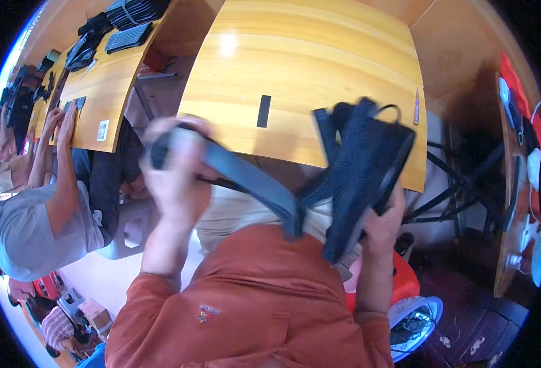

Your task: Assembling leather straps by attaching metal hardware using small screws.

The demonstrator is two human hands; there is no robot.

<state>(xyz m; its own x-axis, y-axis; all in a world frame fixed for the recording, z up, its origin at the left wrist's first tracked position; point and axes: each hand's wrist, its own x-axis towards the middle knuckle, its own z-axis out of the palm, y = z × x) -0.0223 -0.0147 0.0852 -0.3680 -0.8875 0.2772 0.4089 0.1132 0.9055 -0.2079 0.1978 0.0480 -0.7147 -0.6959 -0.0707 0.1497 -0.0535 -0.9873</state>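
My left hand (181,165), smeared by motion, is closed around one end of a wide dark strap (252,184). The strap runs from it toward the right, drooping in front of my lap. My right hand (386,224) grips the lower right edge of a dark navy fabric piece with straps (365,159), perhaps a bag or carrier. This piece is held up at the near edge of the wooden table (307,43), and a thin loop stands at its top. Whether the strap is sewn to the fabric piece cannot be made out. A small black strip (264,111) lies flat on the table between my hands.
A pointed tool with a purple handle (416,110) lies at the table's right edge. On the left, a seated person (37,221) works at another table (108,101) bearing stacked dark fabric. A white-rimmed basket (433,313) stands low at my right. Tools hang on a board (508,233) far right.
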